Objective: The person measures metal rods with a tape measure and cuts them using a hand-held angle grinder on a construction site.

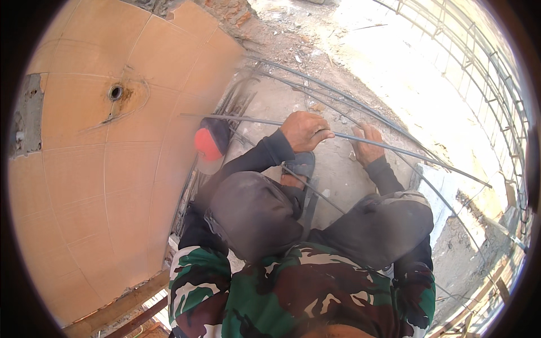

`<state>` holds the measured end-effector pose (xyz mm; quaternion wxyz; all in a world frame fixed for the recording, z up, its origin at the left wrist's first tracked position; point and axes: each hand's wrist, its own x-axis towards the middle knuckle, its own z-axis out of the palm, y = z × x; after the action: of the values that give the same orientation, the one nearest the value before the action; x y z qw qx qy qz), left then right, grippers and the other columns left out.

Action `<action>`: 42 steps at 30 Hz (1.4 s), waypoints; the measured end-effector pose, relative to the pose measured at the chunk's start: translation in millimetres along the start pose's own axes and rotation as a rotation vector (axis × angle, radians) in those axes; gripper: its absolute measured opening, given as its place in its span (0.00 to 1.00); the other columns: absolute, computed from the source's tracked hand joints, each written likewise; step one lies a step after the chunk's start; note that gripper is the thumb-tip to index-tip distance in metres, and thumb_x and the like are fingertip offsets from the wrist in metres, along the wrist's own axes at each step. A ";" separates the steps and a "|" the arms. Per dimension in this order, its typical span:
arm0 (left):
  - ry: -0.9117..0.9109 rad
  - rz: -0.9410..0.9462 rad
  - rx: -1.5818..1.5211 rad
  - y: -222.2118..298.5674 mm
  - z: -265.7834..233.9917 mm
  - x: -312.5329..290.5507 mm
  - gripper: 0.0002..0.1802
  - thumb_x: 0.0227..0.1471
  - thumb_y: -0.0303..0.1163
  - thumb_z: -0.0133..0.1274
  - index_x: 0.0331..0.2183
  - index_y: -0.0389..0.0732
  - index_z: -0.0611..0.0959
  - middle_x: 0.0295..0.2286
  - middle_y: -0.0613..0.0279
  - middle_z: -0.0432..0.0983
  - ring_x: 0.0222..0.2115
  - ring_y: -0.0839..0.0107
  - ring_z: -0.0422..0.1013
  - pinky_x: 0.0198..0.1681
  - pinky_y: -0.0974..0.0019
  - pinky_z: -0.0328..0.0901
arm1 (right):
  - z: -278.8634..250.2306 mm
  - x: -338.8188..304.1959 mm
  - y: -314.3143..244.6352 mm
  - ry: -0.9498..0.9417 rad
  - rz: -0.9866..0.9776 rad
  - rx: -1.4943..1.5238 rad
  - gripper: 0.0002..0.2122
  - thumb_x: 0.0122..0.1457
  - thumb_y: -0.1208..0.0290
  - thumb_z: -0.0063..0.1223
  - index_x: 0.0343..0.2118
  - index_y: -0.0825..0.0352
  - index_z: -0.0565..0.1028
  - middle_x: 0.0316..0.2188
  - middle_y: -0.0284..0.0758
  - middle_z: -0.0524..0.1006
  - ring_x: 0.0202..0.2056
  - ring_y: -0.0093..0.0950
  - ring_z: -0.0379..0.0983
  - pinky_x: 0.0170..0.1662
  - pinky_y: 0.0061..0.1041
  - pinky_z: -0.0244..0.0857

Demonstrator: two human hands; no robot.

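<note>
A long thin steel rod (251, 119) lies crosswise in front of my bent knees, its right end lower in the picture than its left. My left hand (306, 130) is closed around its middle, knuckles up. A short way to the right, my right hand (369, 147) has its fingers curled over the same rod. More steel rods (322, 84) lie beyond the hands, slanting from upper left to lower right. Beneath my left hand is my foot in a dark sandal (300, 164), with a thin rod (315, 190) crossing near it.
A tiled orange wall (129, 186) with a pipe hole (115, 93) rises on the left. Beside it sits a red and dark cap (209, 142) near bundled rods. A rebar cage (479, 62) stands at the upper right. Rubble (282, 34) lies at the back.
</note>
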<state>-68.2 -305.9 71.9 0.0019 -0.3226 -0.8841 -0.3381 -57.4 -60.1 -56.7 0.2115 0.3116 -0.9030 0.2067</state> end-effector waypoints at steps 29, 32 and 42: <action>-0.072 0.084 0.033 25.0 -19.6 5.8 0.09 0.48 0.35 0.60 0.25 0.38 0.83 0.21 0.57 0.76 0.22 0.57 0.73 0.25 0.61 0.67 | 35.9 -89.5 -73.2 -0.845 0.419 1.058 0.19 0.62 0.54 0.48 0.33 0.70 0.75 0.24 0.49 0.74 0.28 0.44 0.71 0.35 0.39 0.62; -0.058 0.078 0.023 21.3 -17.8 0.3 0.09 0.48 0.35 0.60 0.26 0.38 0.83 0.22 0.57 0.77 0.22 0.58 0.73 0.25 0.61 0.67 | 70.2 -90.7 -94.5 -0.808 0.364 1.079 0.19 0.61 0.54 0.49 0.35 0.69 0.76 0.26 0.48 0.75 0.30 0.44 0.72 0.36 0.38 0.64; -0.062 0.128 0.116 -14.7 18.2 35.4 0.10 0.50 0.35 0.60 0.25 0.38 0.82 0.21 0.56 0.76 0.21 0.57 0.73 0.25 0.59 0.67 | -97.7 -52.7 -8.3 -0.692 0.542 1.180 0.14 0.57 0.61 0.59 0.33 0.70 0.78 0.27 0.39 0.78 0.29 0.32 0.76 0.32 0.26 0.69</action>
<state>-100.8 -283.1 56.9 0.0149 -0.3881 -0.8793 -0.2756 10.4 8.3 -1.0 -0.3471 0.1866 -0.7019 0.5933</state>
